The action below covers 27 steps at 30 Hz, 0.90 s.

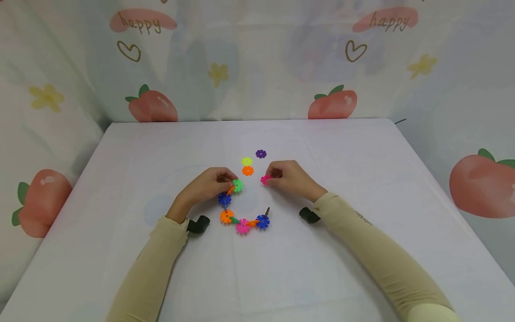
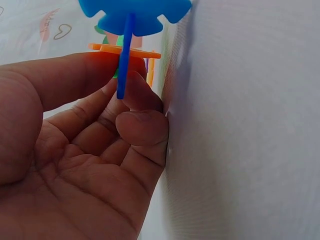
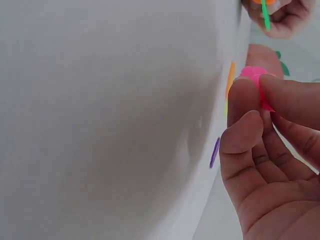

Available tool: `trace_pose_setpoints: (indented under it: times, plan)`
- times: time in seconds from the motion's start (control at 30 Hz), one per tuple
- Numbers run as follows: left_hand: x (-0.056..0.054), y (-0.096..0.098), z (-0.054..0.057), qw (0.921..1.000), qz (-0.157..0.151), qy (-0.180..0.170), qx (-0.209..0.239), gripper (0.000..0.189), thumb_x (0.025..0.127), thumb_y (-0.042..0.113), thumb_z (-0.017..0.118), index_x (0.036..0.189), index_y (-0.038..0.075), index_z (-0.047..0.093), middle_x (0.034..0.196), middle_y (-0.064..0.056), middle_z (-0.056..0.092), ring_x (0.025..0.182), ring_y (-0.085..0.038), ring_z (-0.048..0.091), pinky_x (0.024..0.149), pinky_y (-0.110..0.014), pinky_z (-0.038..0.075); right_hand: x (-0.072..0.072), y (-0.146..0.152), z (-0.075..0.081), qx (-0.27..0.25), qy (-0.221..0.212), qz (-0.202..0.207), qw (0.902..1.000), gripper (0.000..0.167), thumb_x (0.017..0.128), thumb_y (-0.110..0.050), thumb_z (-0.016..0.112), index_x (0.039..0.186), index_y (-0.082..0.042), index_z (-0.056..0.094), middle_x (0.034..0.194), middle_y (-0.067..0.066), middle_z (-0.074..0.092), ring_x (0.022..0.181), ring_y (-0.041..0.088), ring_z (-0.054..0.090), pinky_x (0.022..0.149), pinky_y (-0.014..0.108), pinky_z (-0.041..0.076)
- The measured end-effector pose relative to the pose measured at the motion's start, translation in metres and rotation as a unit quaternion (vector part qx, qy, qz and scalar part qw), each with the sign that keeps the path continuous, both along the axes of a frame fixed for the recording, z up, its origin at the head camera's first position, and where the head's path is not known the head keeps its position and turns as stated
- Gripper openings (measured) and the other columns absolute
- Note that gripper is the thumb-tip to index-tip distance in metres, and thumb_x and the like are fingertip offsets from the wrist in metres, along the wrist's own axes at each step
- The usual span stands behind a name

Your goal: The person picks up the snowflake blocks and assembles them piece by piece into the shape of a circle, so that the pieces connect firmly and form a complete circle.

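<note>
A curved chain of interlocked plastic snowflake discs lies on the table, with an orange disc (image 1: pixel 227 217), a pink disc (image 1: pixel 243 226) and a blue disc (image 1: pixel 263 222) along its lower bend. My left hand (image 1: pixel 209 185) pinches the chain's upper end, thumb and fingers at an orange disc (image 2: pixel 107 49) seen edge-on. Joined there are a green disc (image 1: pixel 238 185) at the tip and a blue disc (image 1: pixel 224 199) below. To the right, my right hand (image 1: pixel 291 179) pinches a single pink disc (image 3: pixel 254 74) between thumb and fingertip, apart from the chain.
Beyond the hands, loose discs lie on the white-covered table (image 1: pixel 342 268): yellow (image 1: pixel 247 161), orange (image 1: pixel 247 171) and purple (image 1: pixel 261 154). Black wrist camera mounts (image 1: pixel 198 224) sit at both cuffs. A patterned cloth backdrop (image 1: pixel 257 53) rises behind the table.
</note>
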<state>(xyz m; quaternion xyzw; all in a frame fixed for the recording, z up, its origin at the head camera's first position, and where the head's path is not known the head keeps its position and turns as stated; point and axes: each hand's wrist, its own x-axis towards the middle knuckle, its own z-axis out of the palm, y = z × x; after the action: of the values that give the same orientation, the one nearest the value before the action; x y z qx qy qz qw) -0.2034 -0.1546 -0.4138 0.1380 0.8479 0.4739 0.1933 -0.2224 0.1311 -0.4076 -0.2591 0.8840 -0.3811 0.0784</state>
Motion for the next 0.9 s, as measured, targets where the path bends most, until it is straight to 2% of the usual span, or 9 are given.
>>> trace_pose_setpoints:
  times: [0.33,0.5,0.9]
  plan:
    - [0.0,0.001,-0.001,1.0,-0.002,-0.003,0.0,0.023,0.107,0.015,0.064,0.125,0.002,0.069,0.111,-0.011,0.069,0.102,-0.026,0.063,0.096,-0.038,0.053,0.001,-0.021,-0.002,-0.01,0.018,0.062,0.9978,0.005,0.099,-0.006,0.076,0.095,-0.007,0.078,0.084,-0.002,0.072,0.078,0.017,0.062,0.076,0.031,0.053]
    - [0.0,0.0,-0.001,1.0,0.0,-0.003,0.001,0.022,0.107,0.014,0.064,0.125,0.002,0.069,0.111,-0.011,0.069,0.101,-0.026,0.063,0.094,-0.038,0.053,0.001,-0.029,-0.001,0.007,0.045,0.093,0.9946,0.005,0.099,-0.003,0.077,0.1,-0.003,0.082,0.09,0.0,0.076,0.081,0.016,0.064,0.078,0.03,0.056]
    - [0.0,0.0,-0.001,1.0,-0.005,-0.001,0.005,0.02,0.106,0.011,0.064,0.123,0.001,0.069,0.108,-0.012,0.069,0.097,-0.026,0.064,0.092,-0.037,0.053,0.004,-0.041,0.0,0.049,0.099,0.123,0.9863,0.007,0.098,-0.003,0.078,0.102,-0.001,0.083,0.093,0.004,0.078,0.082,0.017,0.068,0.082,0.031,0.058]
